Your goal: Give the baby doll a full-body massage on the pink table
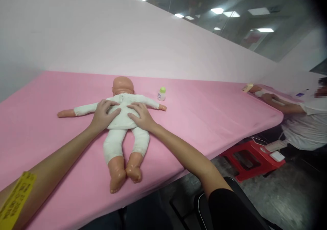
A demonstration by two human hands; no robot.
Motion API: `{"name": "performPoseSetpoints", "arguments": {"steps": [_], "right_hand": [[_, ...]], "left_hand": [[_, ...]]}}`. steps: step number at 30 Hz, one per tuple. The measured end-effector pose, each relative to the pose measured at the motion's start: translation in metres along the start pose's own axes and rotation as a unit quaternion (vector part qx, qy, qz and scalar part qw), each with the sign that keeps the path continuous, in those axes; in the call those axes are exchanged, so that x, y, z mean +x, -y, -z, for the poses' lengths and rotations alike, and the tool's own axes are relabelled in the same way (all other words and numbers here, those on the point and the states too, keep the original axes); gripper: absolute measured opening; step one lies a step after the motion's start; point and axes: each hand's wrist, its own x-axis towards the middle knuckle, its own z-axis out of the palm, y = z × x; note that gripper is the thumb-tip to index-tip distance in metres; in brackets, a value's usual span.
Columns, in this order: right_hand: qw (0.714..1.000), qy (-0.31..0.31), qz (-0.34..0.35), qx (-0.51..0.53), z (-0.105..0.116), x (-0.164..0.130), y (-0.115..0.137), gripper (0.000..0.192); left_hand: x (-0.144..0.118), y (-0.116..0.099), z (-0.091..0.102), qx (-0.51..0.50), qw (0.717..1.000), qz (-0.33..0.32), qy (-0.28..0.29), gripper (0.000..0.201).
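A baby doll in a white top and white leggings lies face down on the pink table cover, arms stretched out to both sides. On the left side of its back rests my left hand, fingers spread and thumb pointing inward. My right hand lies on the right side of the back in the same way, its fingers apart. Both palms touch the doll's top, and neither hand grips anything. Just beyond the doll's right-side arm stands a small baby bottle with a green cap.
Further along the table at the right, another person in white has hands at a second doll. A red plastic stool with a white device on it stands below the table edge. A white wall rises behind the table.
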Motion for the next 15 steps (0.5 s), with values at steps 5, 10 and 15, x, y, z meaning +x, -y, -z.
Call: {"name": "performPoseSetpoints", "arguments": {"steps": [5,10,15], "right_hand": [[0.999,-0.012,0.022,0.025,-0.0012,-0.0027,-0.0039,0.037],[0.999,-0.013,0.023,0.036,0.0006,-0.0044,-0.0021,0.036],[0.999,-0.01,0.02,0.04,0.0011,-0.005,-0.0006,0.034]], "left_hand": [[-0.0026,-0.0034,-0.0016,-0.003,1.0,0.008,0.005,0.027],[-0.0028,-0.0033,-0.0029,-0.012,1.0,0.002,0.004,0.024],[-0.0033,-0.0017,-0.0041,-0.008,1.0,-0.002,0.005,0.021]]}}
